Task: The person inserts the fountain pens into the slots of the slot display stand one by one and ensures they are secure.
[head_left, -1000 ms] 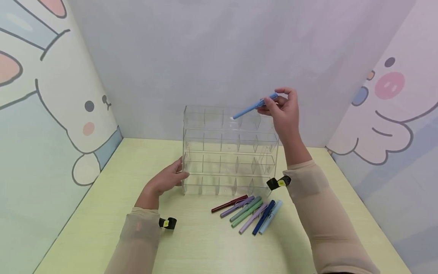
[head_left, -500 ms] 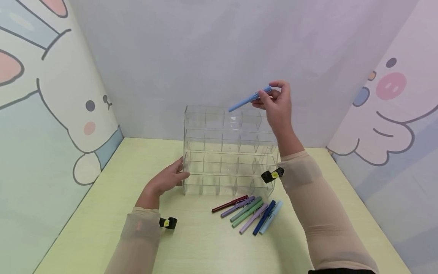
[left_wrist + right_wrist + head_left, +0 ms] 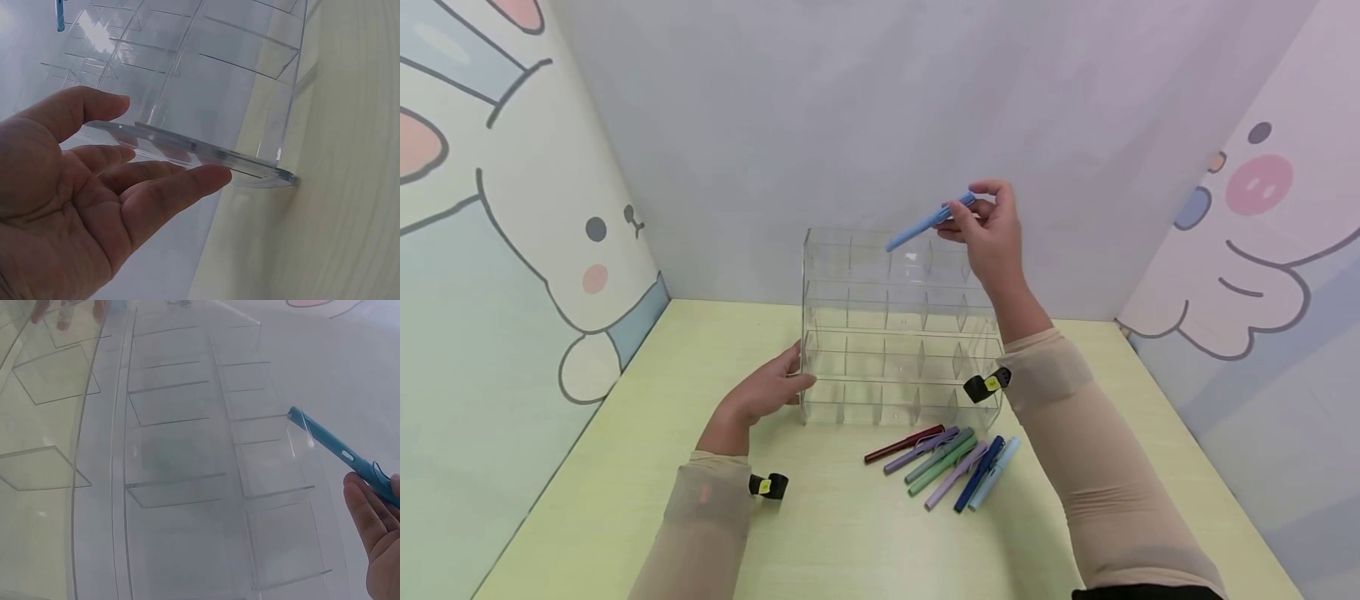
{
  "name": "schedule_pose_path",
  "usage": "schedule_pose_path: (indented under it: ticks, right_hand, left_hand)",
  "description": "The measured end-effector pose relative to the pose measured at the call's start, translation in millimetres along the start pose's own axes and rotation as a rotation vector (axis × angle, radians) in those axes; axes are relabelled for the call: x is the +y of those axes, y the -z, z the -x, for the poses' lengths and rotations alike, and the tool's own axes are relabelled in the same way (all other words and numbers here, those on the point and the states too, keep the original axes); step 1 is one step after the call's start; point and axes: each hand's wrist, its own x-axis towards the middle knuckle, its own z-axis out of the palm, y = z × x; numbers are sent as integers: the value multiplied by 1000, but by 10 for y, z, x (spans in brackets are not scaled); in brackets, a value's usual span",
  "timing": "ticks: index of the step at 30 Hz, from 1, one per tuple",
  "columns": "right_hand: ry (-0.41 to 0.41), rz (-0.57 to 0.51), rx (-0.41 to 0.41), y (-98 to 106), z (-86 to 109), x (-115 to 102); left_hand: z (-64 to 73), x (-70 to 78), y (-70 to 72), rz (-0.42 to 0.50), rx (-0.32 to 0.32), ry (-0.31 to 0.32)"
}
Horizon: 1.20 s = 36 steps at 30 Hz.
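Sky-blue pen [image 3: 921, 228] and right hand [image 3: 992, 237] moved left from a moment ago. Left hand [image 3: 765, 389] clamped on side panel of clear tiered rack [image 3: 865, 332]. Pen slants at top tier, pinched in right hand. Judged step: loading; next calls for lowering.

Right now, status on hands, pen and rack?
Right hand pinches blue pen, tilted near top row of rack. Left hand holds rack's left side. Nothing seen in pen's way.

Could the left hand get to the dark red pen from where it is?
Probably yes: nothing lies over the dark red pen on the table, though the left hand would likely have to let go of the clear rack first.
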Motion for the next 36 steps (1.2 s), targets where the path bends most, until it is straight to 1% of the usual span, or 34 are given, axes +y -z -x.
schedule_pose_path:
  ticks: [6, 18, 28, 31, 34, 36]
  right_hand:
    - [-14, 35, -15, -40, 18, 19]
    - [-37, 144, -80, -163, 77, 70]
    - [-80, 225, -111, -201, 89, 91]
    - [-81, 263, -118, -202, 80, 123]
    - [-77, 293, -119, -187, 54, 223]
    - [-73, 294, -118, -177, 41, 273]
  left_hand:
    - [3, -8, 7, 3, 0, 2]
    - [-7, -12, 11, 6, 3, -1]
    - [13, 13, 0, 0, 11, 8]
    - [19, 20, 0, 1, 11, 9]
    - [21, 16, 0, 2, 9, 8]
    - [21, 12, 1, 2, 7, 6]
